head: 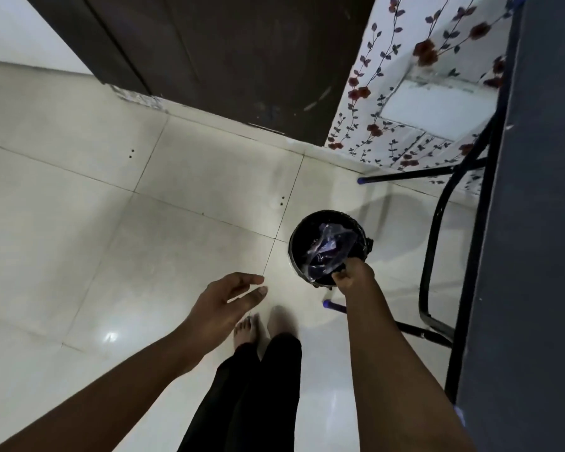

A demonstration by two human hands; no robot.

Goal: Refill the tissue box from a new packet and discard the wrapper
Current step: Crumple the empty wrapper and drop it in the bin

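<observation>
A crumpled clear and purple plastic wrapper [327, 247] hangs in the mouth of a small round black bin [296, 243] on the floor. My right hand [353, 272] pinches the wrapper's lower edge at the bin's near rim. To the left of the bin, my left hand [229, 300] hovers over the tiles with fingers spread and nothing in it. No tissue box is in view.
White floor tiles [111, 223] stretch to the left. A dark wooden door [242, 53] stands at the back. A black metal table frame [437, 256] and grey tabletop [529, 223] flank the bin on the right, in front of flowered wallpaper [405, 93]. My bare feet [261, 324] stand just before the bin.
</observation>
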